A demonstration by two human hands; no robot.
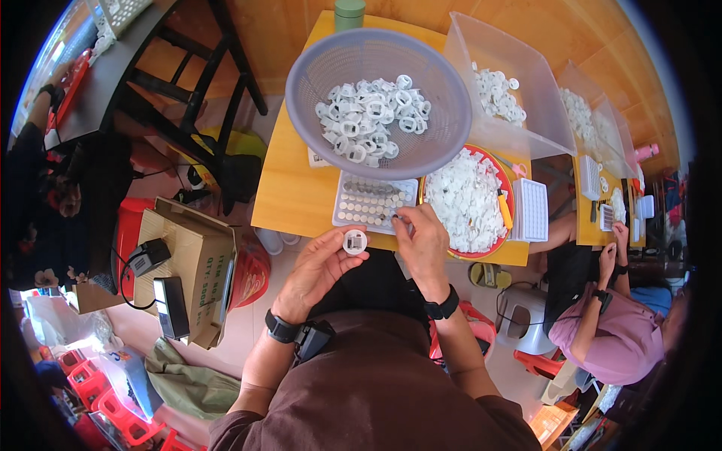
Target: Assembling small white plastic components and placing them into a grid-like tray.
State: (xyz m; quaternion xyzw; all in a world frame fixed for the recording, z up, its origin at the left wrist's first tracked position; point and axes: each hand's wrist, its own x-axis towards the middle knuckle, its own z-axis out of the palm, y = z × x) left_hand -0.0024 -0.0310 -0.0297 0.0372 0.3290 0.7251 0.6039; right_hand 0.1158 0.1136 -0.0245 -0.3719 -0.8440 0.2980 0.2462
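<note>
My left hand (pixel 314 269) pinches a round white plastic housing (pixel 355 241) with a small dark-and-silver recess in its middle, held at the table's front edge. With fingertips closed together, my right hand (pixel 423 244) reaches onto the right front corner of a pale tray (pixel 338 183). Rows of small round button cells (pixel 366 204) lie in that tray, silvery at the back and paler in front. What the right fingertips grip, if anything, is too small to make out. Beyond the tray, a grey-purple colander (pixel 304 113) holds a heap of white ring-shaped plastic parts (pixel 376 113).
Right of the tray, a red round tray (pixel 511 184) holds many small white pieces and a yellow-handled tool (pixel 505 212). Stacked white trays (pixel 530 210) and a clear bin (pixel 541 139) stand beyond. A cardboard box (pixel 192 278) stands left; a co-worker (pixel 609 323) sits right.
</note>
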